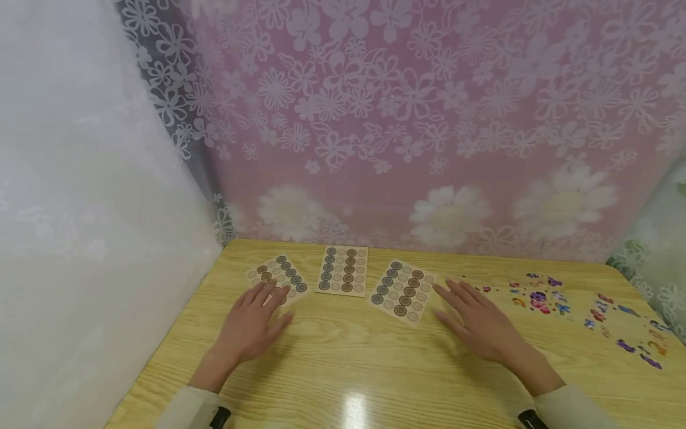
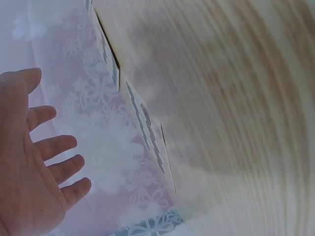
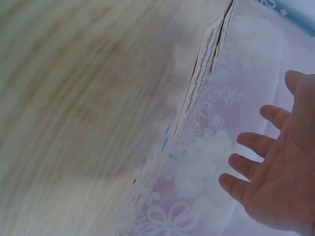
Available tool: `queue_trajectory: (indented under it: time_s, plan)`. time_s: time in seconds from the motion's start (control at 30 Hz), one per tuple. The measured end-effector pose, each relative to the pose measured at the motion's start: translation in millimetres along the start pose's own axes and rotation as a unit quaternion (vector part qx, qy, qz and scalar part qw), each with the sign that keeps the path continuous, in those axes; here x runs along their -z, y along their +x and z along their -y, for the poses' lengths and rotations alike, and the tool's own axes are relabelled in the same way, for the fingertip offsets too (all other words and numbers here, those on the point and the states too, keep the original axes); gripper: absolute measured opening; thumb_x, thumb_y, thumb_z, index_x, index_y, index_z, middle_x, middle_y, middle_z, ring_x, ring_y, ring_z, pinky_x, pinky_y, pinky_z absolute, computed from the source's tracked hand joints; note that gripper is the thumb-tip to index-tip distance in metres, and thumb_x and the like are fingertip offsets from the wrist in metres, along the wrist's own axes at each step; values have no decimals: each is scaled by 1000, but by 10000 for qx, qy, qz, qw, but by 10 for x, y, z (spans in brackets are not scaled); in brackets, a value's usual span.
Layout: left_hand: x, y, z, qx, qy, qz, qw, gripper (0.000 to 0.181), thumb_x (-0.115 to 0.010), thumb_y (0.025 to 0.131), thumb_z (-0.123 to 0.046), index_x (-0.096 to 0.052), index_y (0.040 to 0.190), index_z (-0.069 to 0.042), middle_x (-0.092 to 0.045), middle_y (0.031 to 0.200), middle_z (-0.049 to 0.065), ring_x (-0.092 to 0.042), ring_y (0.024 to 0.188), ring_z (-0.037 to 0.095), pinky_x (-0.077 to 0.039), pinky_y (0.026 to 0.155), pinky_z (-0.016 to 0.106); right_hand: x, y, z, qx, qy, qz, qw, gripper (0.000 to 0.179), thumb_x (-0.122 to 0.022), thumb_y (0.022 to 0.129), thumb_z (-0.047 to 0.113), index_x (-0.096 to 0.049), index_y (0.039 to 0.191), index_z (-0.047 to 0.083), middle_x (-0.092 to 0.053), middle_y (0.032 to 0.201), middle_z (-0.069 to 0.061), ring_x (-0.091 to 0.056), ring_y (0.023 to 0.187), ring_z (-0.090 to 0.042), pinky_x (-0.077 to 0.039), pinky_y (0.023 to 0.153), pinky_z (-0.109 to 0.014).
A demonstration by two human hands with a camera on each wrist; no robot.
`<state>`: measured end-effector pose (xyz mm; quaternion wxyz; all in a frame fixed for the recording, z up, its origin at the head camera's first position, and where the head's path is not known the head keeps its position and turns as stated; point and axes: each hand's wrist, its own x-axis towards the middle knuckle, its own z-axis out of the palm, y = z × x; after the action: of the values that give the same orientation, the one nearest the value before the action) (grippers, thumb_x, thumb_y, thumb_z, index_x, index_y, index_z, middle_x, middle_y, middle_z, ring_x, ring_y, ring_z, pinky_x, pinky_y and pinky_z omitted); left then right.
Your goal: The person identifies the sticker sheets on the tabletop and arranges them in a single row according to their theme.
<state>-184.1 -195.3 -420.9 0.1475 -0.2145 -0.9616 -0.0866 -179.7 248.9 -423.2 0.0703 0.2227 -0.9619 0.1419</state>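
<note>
My left hand (image 1: 248, 326) hovers over the table with its fingers spread, overlapping the near side of the left card (image 1: 293, 275) in the head view. That card lies at a slant and is partly hidden by the fingers. My right hand (image 1: 485, 326) is likewise spread, its fingertips beside the right edge of the right card (image 1: 403, 292). Between them, nearly square to the back edge, lies the middle card (image 1: 343, 271). All three are cream with rows of round dark and pale spots. Both wrist views show an empty palm, the left (image 2: 29, 167) and the right (image 3: 285, 167), raised above the tabletop.
Small colourful cut-out shapes or stickers (image 1: 538, 301) are spread on the right of the wood-grain table (image 1: 343, 357), with another group (image 1: 624, 328) farther right. A pink flowered curtain (image 1: 343, 137) hangs behind, and a white cloth (image 1: 107, 208) borders the left side.
</note>
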Motion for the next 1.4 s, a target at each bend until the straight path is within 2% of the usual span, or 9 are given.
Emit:
queue_trajectory:
  time_s: [0.27,0.53,0.73,0.93,1.13,1.4]
  plan:
    - [39,22,154,174,-107,58,9998,54,-52,97,-45,-49,141,-13,-41,146,14,-36,132,37,-32,102,55,-46,211,92,39,175,6,9998,57,-43,101,44,-33,151,17,-30,151,-18,-24,136,-44,-22,104,-61]
    - [33,38,298,323,-112,44,9994,53,-52,97,-43,-50,140,-13,-44,141,17,-38,130,38,-33,100,57,-106,393,183,154,488,-25,9987,57,-43,101,43,-35,149,12,-30,151,-16,-23,138,-40,-22,106,-60]
    - [32,29,383,467,-82,213,9986,54,-50,98,-44,-46,143,-15,-40,145,17,-34,132,39,-31,101,58,-138,536,254,179,365,11,9992,58,-46,100,42,-36,149,13,-30,152,-16,-23,138,-40,-23,104,-62]
    - [49,37,467,669,-40,372,9971,55,-49,98,-43,-44,144,-13,-39,145,18,-33,132,41,-29,102,59,-165,689,320,279,236,153,9992,58,-40,101,46,-34,150,15,-28,152,-17,-22,139,-40,-21,108,-57]
    - [74,65,569,852,-190,391,9954,57,-48,99,-43,-43,144,-9,-39,145,21,-33,131,43,-30,99,62,-189,855,399,297,442,354,9980,61,-37,101,50,-32,151,16,-24,154,-14,-21,139,-39,-21,108,-57]
    - [50,70,736,1126,-572,425,9911,60,-41,101,-47,-40,145,-7,-38,144,24,-35,129,45,-33,96,63,-223,1098,521,350,680,405,9962,61,-36,101,50,-31,151,15,-25,153,-15,-24,138,-39,-26,104,-60]
